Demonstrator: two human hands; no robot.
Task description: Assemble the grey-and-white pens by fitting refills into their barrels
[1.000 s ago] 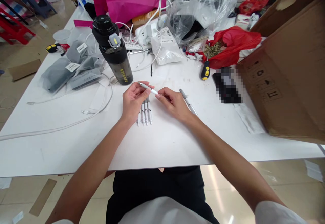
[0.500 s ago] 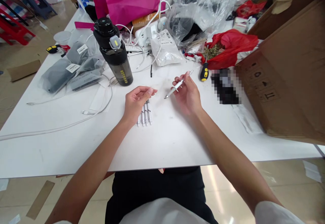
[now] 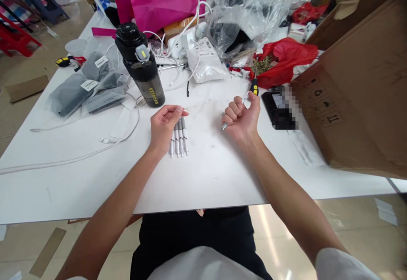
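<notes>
My right hand (image 3: 242, 115) is wrapped round a silver-white pen (image 3: 224, 126). Its grey tip sticks out at the left of the fist, and the other end shows above the fingers by the thumb. My left hand (image 3: 165, 127) hovers over or rests beside a row of several similar pens (image 3: 182, 138); I cannot tell which. Its fingers are curled, with the thumb pressed to them, and whatever lies between them, if anything, is hidden. The pens lie side by side on the white table (image 3: 203, 178), grey grips away from me, partly covered by this hand.
A black water bottle (image 3: 144, 70) stands behind my left hand. Bagged dark items (image 3: 76, 93) and a white cable (image 3: 121, 141) lie left. A screwdriver (image 3: 254, 87), a phone-like black object (image 3: 273, 106) and a large cardboard box (image 3: 352, 102) are at the right. Bags (image 3: 165, 4) crowd the back.
My right fingers have closed round the pen, which has turned more upright, and that hand has moved slightly right. The left hand keeps its curled pose near the pen row.
</notes>
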